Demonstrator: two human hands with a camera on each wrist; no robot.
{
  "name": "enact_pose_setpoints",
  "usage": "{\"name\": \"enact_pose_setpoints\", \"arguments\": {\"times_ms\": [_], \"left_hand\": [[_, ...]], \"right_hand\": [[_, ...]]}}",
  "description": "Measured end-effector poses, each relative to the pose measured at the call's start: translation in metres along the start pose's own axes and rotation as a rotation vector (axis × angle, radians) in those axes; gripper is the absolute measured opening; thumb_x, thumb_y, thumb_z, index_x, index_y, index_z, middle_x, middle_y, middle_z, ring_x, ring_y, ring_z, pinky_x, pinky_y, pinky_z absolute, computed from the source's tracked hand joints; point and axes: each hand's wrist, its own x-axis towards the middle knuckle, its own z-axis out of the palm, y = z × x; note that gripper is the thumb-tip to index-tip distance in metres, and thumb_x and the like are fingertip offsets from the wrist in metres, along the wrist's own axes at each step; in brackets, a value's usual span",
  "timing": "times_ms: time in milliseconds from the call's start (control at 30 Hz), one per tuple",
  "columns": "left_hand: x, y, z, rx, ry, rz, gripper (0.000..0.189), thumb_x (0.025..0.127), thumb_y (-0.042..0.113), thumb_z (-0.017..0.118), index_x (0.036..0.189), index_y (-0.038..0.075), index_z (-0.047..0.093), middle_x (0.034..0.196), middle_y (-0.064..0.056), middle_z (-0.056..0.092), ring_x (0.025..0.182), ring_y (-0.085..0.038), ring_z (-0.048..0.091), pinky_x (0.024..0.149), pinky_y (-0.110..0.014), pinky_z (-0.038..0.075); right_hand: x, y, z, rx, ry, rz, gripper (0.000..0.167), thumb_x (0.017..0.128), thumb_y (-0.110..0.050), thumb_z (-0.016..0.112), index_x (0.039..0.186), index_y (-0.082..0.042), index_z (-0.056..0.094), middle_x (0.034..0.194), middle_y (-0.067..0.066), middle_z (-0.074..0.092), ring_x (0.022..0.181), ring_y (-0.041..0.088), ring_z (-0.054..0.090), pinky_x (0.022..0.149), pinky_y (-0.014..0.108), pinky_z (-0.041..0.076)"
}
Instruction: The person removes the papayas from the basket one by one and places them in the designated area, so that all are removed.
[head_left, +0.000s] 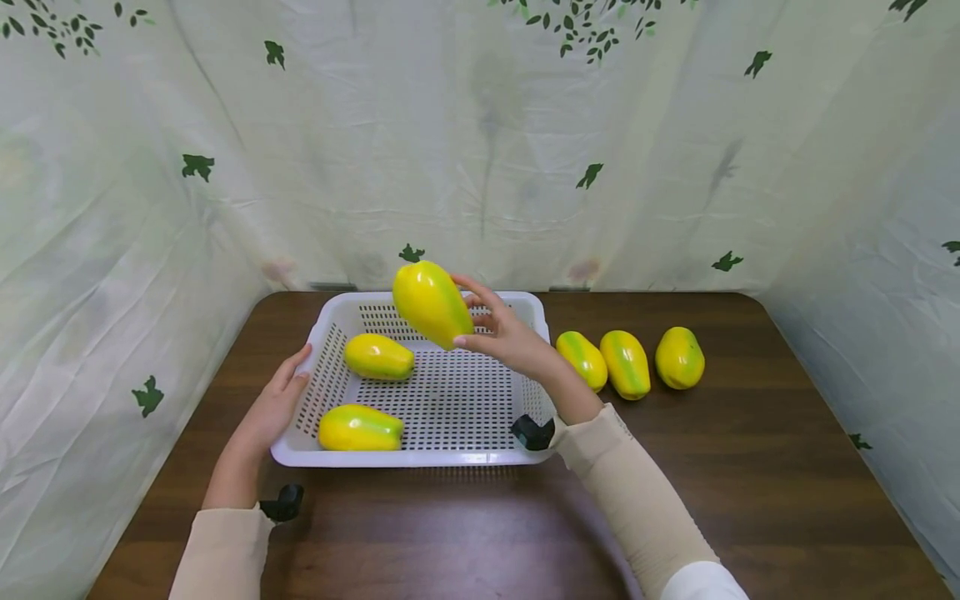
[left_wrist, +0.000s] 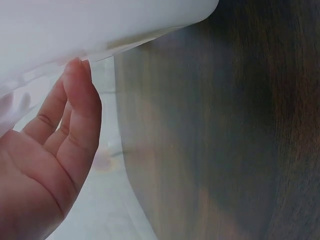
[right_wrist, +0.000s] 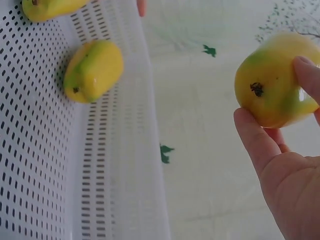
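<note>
Basket, head view: shallow rectangular white perforated-plastic basket, left of centre on the brown wood-grain worktop, its far rim by the worktop's rear edge
Held fruit, head view: glossy yellow-and-green papaya-shaped fruit, in the air over the basket's rear half; right hand at its right, thumb and fingers clamped on the tapered end, presumably because that end suits the span; broader end free, beyond the fingertips
Left hand, head view: left hand at the basket's left rim, likely to steady it
Basket contents, head view: rear yellow oblong fruit near the left wall; front yellow-green oblong fruit in the front left corner; both on their sides, apart
Worktop row, head view: green-striped yellow fruit just beside the basket's right rim; longer green-striped yellow fruit next; rounder yellow fruit nearest the worktop's rear right corner
Rim contact, left wrist view: fingers close together, lightly bent, tips touching the rim, not wrapped round it
Stem scar, right wrist view: dark stem scar on the held end, between digits pressed on two sides
</note>
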Motion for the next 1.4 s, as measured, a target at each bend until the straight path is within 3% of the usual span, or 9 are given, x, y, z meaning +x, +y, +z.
{"name": "enact_pose_setpoints", "arguments": {"times_ms": [233,400,667,1033,1400], "left_hand": [[-0.001,0.001,-0.001,0.031,0.001,-0.039,0.055,0.095,0.049,0.024,0.143,0.039,0.0,0.144,-0.023,0.011,0.113,-0.047,0.038,0.072,-0.051,0.049],[-0.002,0.001,-0.002,0.083,0.014,-0.063,0.056,0.093,0.053,0.023,0.142,0.042,-0.001,0.144,-0.024,0.014,0.11,-0.046,0.041,0.072,-0.052,0.048],[-0.004,0.001,-0.003,0.091,0.025,-0.058,0.055,0.094,0.052,0.023,0.142,0.04,0.0,0.145,-0.023,0.013,0.111,-0.046,0.04,0.076,-0.055,0.046],[-0.003,0.0,-0.001,0.097,0.027,-0.029,0.054,0.094,0.05,0.023,0.143,0.039,0.001,0.143,-0.024,0.016,0.108,-0.046,0.042,0.075,-0.056,0.046],[-0.002,-0.001,0.0,0.069,0.027,-0.029,0.055,0.094,0.05,0.024,0.143,0.038,0.001,0.144,-0.023,0.015,0.111,-0.046,0.04,0.075,-0.054,0.047]], "right_hand": [[-0.028,0.006,-0.02,0.053,0.099,-0.042,0.071,0.085,-0.007,0.061,0.141,-0.032,0.024,0.127,0.01,0.034,0.107,0.027,0.05,0.082,0.041,0.048],[-0.052,0.009,-0.033,0.025,0.184,-0.046,0.072,0.085,-0.002,0.059,0.142,-0.024,0.022,0.125,0.014,0.035,0.105,0.03,0.049,0.083,0.041,0.046],[-0.091,0.017,-0.048,0.024,0.28,0.062,0.072,0.086,0.002,0.057,0.143,-0.018,0.018,0.123,0.019,0.033,0.106,0.035,0.044,0.087,0.033,0.044],[-0.142,0.066,-0.064,-0.037,0.318,0.164,0.075,0.086,-0.008,0.06,0.144,-0.022,0.016,0.127,0.02,0.029,0.109,0.038,0.043,0.082,0.024,0.046],[-0.179,0.087,-0.061,-0.139,0.315,0.141,0.074,0.085,-0.001,0.059,0.144,-0.014,0.015,0.119,0.026,0.034,0.098,0.035,0.05,0.078,0.023,0.047]]}}
